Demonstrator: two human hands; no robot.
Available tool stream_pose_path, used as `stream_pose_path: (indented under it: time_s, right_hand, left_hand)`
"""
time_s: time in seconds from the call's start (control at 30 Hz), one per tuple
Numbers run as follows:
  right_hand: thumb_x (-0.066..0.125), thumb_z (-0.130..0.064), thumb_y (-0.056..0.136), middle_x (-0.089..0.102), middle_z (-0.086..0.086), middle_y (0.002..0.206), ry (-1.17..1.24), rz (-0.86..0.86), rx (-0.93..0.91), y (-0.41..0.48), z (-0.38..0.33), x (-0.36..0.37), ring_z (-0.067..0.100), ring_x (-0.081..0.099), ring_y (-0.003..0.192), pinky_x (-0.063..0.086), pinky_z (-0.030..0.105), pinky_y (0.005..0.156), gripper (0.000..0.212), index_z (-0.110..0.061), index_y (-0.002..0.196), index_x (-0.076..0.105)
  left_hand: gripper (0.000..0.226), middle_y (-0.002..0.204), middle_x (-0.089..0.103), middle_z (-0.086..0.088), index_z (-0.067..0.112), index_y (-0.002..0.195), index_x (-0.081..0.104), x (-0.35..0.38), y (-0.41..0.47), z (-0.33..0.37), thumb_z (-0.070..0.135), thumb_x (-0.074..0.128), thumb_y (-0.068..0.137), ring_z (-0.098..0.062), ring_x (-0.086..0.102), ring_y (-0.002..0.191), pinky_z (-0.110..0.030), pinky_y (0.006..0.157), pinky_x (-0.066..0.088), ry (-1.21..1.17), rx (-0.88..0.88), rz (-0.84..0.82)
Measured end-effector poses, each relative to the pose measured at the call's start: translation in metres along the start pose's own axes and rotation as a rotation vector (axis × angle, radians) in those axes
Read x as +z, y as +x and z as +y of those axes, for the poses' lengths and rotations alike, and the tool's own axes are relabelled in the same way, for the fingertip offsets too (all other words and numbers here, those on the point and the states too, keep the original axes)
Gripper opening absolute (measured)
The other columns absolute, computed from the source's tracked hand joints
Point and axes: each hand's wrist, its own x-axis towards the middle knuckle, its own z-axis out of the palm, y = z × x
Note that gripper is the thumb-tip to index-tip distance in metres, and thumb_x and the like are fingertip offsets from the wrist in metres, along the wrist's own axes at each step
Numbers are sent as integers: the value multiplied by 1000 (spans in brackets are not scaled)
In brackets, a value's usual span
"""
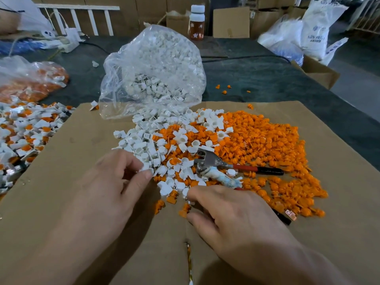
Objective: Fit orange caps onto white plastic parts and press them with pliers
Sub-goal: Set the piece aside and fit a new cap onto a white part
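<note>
Pickup stage: white part (147, 171) is pinched by left hand (107, 182); right hand (236, 214) is curled over orange cap (184, 211), grasp cannot be told. Cap is to be seated next; pliers (213, 161) untouched.

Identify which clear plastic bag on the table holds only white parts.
The tall bag in the middle, its mouth spilling onto the cardboard. The flatter bag at far left shows orange among the white.
</note>
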Motion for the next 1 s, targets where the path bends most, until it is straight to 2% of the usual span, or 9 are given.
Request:
stream_pose_path:
  time_s: [0.13, 0.27, 0.33, 0.47, 0.63, 0.7, 0.83, 0.93, 1.0]
  right_hand:
    - [39, -51, 99, 51, -16, 97, 25, -8, -1, 1, -1, -1, 8, 46, 85, 36, 28, 69, 19, -39, 114, 40]
    - [39, -51, 99, 50, -18, 100, 37, -41, 1, 2, -2, -2, 6, 45, 85, 33, 27, 69, 20, -40, 116, 40]
    - [39, -52, 98, 48, -18, 99, 54, -52, -2, 2, -3, -3, 6, 44, 83, 33, 27, 69, 20, -40, 115, 40]
    - [36, -56, 97, 48, -16, 97, 59, -41, -44, 0, -6, -4, 7, 45, 81, 34, 29, 68, 23, -39, 112, 41]
    - [45, -58, 92, 56, -11, 91, 0, -127, -160, 3, -16, -5, 8, 45, 73, 33, 26, 57, 37, -31, 115, 54]
    - [47, -53, 96, 52, -5, 96, 18, -175, -173, 4, -17, 0, 15, 46, 79, 36, 29, 58, 37, -28, 123, 52]
    - [39, -54, 99, 36, -6, 94, -71, -177, -208, 7, -15, 3, 16, 37, 78, 19, 25, 53, 41, -29, 130, 47]
    - [46, -49, 97, 45, -4, 95, -52, -131, -207, 4, -14, 6, 17, 40, 73, 26, 30, 57, 33, -27, 121, 54]
    - [58, -42, 91, 51, -3, 89, -60, -137, -210, 3, -14, 4, 14, 38, 64, 24, 26, 51, 24, -24, 106, 61]
  left_hand:
    - [5, 101, 59, 35, 46, 86, 55, 0, -3, 5, 49, 55, 82, 10, 56, 90, -27, 58, 46, 35, 19, -92]
    - [15, 99, 52, 30, 47, 88, 52, 0, -6, 2, 45, 62, 77, -1, 58, 79, -32, 57, 49, 115, 75, -208]
    - [13, 96, 50, 29, 48, 88, 52, -2, -8, 1, 49, 60, 78, -5, 57, 71, -39, 59, 52, 157, 94, -239]
    - [13, 88, 58, 27, 50, 91, 54, -2, -11, 1, 59, 50, 81, -4, 60, 73, -39, 58, 53, 183, 116, -306]
    - [40, 90, 55, 27, 55, 98, 51, -5, -12, 5, 80, 35, 72, -2, 58, 73, -37, 58, 53, 225, 135, -401]
    - [36, 92, 54, 28, 53, 96, 52, -4, -13, 8, 77, 43, 70, -1, 57, 71, -34, 55, 52, 251, 152, -374]
    - [21, 98, 49, 30, 50, 92, 51, -1, -16, 12, 54, 64, 75, 3, 53, 83, -27, 51, 46, 280, 157, -355]
    - [21, 97, 49, 28, 47, 88, 53, 1, -16, 13, 45, 70, 75, 1, 52, 83, -24, 48, 43, 274, 144, -357]
    - [23, 99, 49, 28, 47, 87, 53, 1, -16, 14, 44, 72, 74, 2, 52, 85, -23, 48, 43, 267, 128, -364]
